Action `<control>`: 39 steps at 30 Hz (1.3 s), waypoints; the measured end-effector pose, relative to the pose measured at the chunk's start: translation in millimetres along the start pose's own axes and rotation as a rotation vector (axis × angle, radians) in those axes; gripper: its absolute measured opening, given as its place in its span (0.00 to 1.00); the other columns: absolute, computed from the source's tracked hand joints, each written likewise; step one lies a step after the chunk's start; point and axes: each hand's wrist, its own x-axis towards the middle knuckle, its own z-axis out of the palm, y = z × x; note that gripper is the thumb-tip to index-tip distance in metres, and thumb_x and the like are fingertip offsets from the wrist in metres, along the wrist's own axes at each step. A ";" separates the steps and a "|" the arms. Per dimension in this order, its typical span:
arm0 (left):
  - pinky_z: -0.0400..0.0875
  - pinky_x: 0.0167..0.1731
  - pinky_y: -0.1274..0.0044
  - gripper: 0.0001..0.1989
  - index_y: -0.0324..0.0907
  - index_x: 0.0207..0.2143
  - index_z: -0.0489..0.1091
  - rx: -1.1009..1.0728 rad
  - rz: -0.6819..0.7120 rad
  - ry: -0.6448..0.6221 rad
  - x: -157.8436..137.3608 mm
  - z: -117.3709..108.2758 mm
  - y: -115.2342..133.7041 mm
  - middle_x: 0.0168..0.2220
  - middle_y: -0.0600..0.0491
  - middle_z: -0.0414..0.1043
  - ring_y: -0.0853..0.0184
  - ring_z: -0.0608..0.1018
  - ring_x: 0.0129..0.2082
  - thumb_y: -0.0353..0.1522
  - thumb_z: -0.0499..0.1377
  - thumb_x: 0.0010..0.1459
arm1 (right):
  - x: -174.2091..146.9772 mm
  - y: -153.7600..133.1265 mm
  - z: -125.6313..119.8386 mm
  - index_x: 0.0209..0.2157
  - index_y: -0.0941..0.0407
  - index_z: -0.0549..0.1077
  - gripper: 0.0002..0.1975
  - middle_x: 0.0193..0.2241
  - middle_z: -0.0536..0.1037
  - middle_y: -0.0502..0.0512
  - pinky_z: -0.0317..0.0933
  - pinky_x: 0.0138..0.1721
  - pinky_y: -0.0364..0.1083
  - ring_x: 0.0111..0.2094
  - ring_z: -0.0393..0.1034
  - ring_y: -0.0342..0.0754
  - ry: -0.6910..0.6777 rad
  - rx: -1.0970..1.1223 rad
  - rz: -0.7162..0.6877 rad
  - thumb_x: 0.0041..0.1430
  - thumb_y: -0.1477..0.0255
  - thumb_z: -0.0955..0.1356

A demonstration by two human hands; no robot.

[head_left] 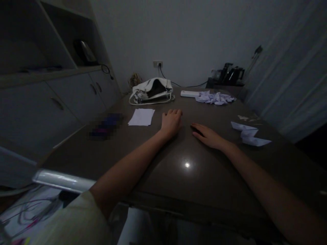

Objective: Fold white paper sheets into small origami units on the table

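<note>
Left hand curls, grip not determinable; right hand rests, grip apart; paper sheets lie stacked, presumably for easy reach.

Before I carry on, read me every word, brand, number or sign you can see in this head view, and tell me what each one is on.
No readable text anywhere.
Stack of white sheets: no writing visible.
Folded paper: no writing can be made out.
White bag: no legible brand or label.
Pixelated patch: too blurred to read.
Kettle on the shelf: too dark and small to tell.
</note>
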 end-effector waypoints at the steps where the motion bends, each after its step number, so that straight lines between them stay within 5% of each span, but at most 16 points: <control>1: 0.51 0.57 0.53 0.17 0.37 0.51 0.66 0.063 -0.080 0.036 1.4 -5.1 -7.5 0.54 0.36 0.66 0.49 0.62 0.59 0.26 0.49 0.61 | -1.4 1.5 -3.4 0.59 0.61 0.64 0.27 0.61 0.63 0.67 0.51 0.63 0.58 0.62 0.57 0.58 -0.013 0.004 0.002 0.64 0.61 0.59; 6: 0.40 0.56 0.43 0.29 0.27 0.57 0.60 0.279 -0.497 0.077 2.9 -20.2 -56.0 0.62 0.23 0.52 0.36 0.50 0.64 0.37 0.55 0.59 | -6.3 -1.8 -13.3 0.59 0.54 0.66 0.25 0.60 0.66 0.61 0.55 0.61 0.59 0.61 0.60 0.56 -0.025 0.054 0.021 0.63 0.61 0.60; 11: 0.44 0.52 0.40 0.41 0.28 0.63 0.53 0.323 -0.724 0.027 0.8 -19.1 -80.9 0.65 0.23 0.42 0.32 0.45 0.65 0.52 0.50 0.58 | -4.9 2.9 -9.8 0.59 0.55 0.66 0.25 0.60 0.66 0.61 0.53 0.62 0.59 0.61 0.60 0.56 -0.023 0.076 0.021 0.62 0.61 0.61; 23: 0.61 0.49 0.49 0.22 0.34 0.55 0.65 0.317 -0.669 0.012 6.9 -29.1 -75.8 0.55 0.31 0.67 0.42 0.67 0.55 0.37 0.54 0.62 | -3.4 4.1 -9.4 0.60 0.56 0.65 0.26 0.61 0.65 0.61 0.52 0.62 0.58 0.62 0.59 0.55 -0.041 0.077 0.028 0.63 0.62 0.62; 39: 0.67 0.46 0.54 0.28 0.31 0.53 0.69 0.292 -0.612 -0.062 7.0 -49.3 -76.3 0.53 0.28 0.68 0.39 0.71 0.52 0.42 0.63 0.55 | -4.8 12.0 -8.5 0.59 0.56 0.66 0.26 0.60 0.66 0.60 0.52 0.62 0.58 0.61 0.59 0.56 -0.029 0.101 0.005 0.62 0.61 0.62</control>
